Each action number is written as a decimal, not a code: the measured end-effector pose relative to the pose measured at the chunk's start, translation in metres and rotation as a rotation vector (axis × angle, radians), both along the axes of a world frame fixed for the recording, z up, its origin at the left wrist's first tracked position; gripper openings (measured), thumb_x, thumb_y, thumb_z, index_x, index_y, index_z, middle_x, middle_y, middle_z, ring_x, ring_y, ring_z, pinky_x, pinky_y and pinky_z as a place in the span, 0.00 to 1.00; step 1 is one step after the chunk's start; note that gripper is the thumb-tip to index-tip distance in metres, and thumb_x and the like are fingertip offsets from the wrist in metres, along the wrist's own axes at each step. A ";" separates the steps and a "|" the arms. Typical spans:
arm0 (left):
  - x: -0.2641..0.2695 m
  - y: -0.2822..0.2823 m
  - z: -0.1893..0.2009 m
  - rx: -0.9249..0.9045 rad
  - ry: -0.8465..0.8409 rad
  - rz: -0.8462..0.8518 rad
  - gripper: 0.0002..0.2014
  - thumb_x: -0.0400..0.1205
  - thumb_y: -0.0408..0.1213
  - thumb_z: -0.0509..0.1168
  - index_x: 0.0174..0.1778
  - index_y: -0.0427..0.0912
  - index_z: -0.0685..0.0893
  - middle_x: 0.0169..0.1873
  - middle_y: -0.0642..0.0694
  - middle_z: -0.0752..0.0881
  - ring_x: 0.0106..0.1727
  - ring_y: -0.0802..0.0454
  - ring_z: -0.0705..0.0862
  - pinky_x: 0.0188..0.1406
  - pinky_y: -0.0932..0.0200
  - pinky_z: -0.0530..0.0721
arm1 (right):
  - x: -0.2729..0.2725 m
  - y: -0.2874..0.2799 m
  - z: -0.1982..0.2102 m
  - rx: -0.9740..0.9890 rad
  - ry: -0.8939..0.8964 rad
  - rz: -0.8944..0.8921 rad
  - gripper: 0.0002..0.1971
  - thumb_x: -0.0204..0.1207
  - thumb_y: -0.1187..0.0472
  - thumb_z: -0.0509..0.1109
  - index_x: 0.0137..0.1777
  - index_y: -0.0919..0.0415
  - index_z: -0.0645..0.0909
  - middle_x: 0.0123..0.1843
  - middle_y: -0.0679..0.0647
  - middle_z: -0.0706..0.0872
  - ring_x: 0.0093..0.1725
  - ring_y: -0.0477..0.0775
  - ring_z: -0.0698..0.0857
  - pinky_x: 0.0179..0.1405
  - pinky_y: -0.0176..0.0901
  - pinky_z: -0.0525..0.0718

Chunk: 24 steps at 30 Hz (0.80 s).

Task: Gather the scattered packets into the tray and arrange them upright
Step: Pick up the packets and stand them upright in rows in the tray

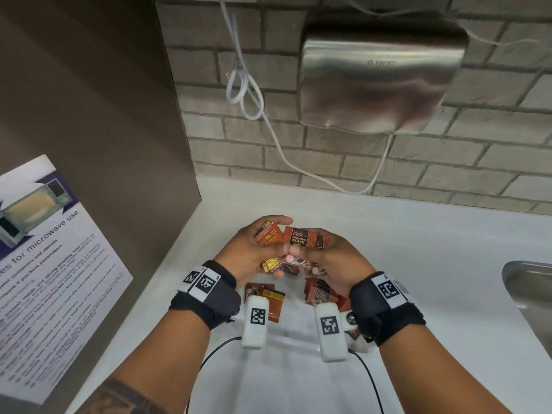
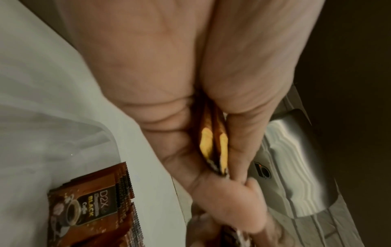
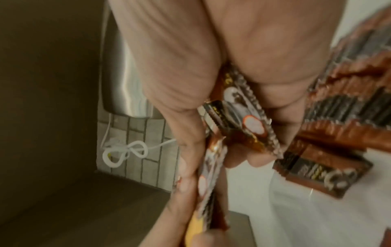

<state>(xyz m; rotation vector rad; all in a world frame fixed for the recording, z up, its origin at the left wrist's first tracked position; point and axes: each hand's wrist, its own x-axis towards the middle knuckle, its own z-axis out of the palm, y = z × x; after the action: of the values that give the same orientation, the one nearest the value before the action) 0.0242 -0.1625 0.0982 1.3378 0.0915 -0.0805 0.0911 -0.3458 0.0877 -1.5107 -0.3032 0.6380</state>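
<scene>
Left hand (image 1: 254, 249) curled round orange-brown packets (image 1: 268, 234), raised above white counter (image 1: 403, 249). Right hand (image 1: 334, 258) pinches brown "D2X Black" packet (image 1: 298, 236), more packets bunched between both hands. Below hands, loose packets (image 1: 270, 297) lie flat on counter at left, stack (image 1: 321, 292) under right wrist. Tray not clearly discernible. Steel sink (image 1: 528, 282) at right; hand dryer (image 1: 382, 76) on brick wall.
</scene>
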 end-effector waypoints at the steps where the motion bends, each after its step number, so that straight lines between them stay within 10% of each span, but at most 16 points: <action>1: 0.001 -0.001 0.000 -0.023 0.007 0.002 0.20 0.81 0.29 0.72 0.70 0.47 0.82 0.61 0.37 0.88 0.52 0.40 0.90 0.32 0.53 0.88 | -0.001 0.001 -0.001 0.036 0.005 0.001 0.24 0.69 0.59 0.84 0.64 0.67 0.84 0.54 0.65 0.91 0.48 0.62 0.89 0.46 0.51 0.86; 6: 0.001 0.006 -0.003 -0.276 0.083 -0.017 0.21 0.86 0.19 0.57 0.73 0.37 0.79 0.66 0.29 0.85 0.60 0.34 0.87 0.44 0.45 0.93 | 0.001 -0.003 0.003 0.114 0.018 -0.235 0.17 0.76 0.77 0.68 0.63 0.66 0.84 0.55 0.68 0.91 0.58 0.71 0.89 0.60 0.63 0.85; 9: -0.001 0.005 -0.003 -0.153 0.073 -0.008 0.19 0.83 0.23 0.67 0.69 0.41 0.81 0.62 0.35 0.88 0.57 0.38 0.90 0.40 0.49 0.92 | -0.001 -0.005 0.016 0.202 0.062 -0.216 0.23 0.78 0.81 0.61 0.67 0.61 0.80 0.54 0.64 0.89 0.54 0.61 0.91 0.57 0.54 0.88; 14: -0.003 -0.003 -0.001 0.040 0.055 0.047 0.23 0.74 0.41 0.77 0.63 0.38 0.85 0.54 0.38 0.91 0.50 0.44 0.92 0.32 0.57 0.88 | -0.009 0.000 0.022 -0.141 -0.184 -0.013 0.20 0.72 0.65 0.82 0.62 0.55 0.83 0.44 0.53 0.86 0.36 0.46 0.86 0.39 0.40 0.84; 20: -0.001 -0.003 -0.002 -0.016 0.055 0.019 0.20 0.80 0.45 0.71 0.65 0.39 0.85 0.56 0.39 0.91 0.51 0.44 0.91 0.33 0.58 0.90 | -0.013 0.000 0.025 -0.105 -0.070 -0.087 0.17 0.71 0.67 0.82 0.57 0.62 0.82 0.36 0.52 0.90 0.26 0.46 0.82 0.28 0.37 0.80; 24: 0.004 -0.001 -0.003 -0.165 0.134 0.088 0.18 0.89 0.45 0.61 0.66 0.36 0.84 0.58 0.31 0.89 0.52 0.38 0.91 0.39 0.52 0.93 | -0.012 0.002 0.027 -0.100 -0.307 -0.229 0.08 0.74 0.65 0.79 0.48 0.54 0.86 0.47 0.55 0.92 0.38 0.51 0.89 0.41 0.44 0.87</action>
<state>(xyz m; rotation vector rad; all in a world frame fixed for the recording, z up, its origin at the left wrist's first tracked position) 0.0283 -0.1634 0.0950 1.1612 0.2515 -0.1015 0.0788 -0.3440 0.1147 -1.7115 -0.3294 0.2411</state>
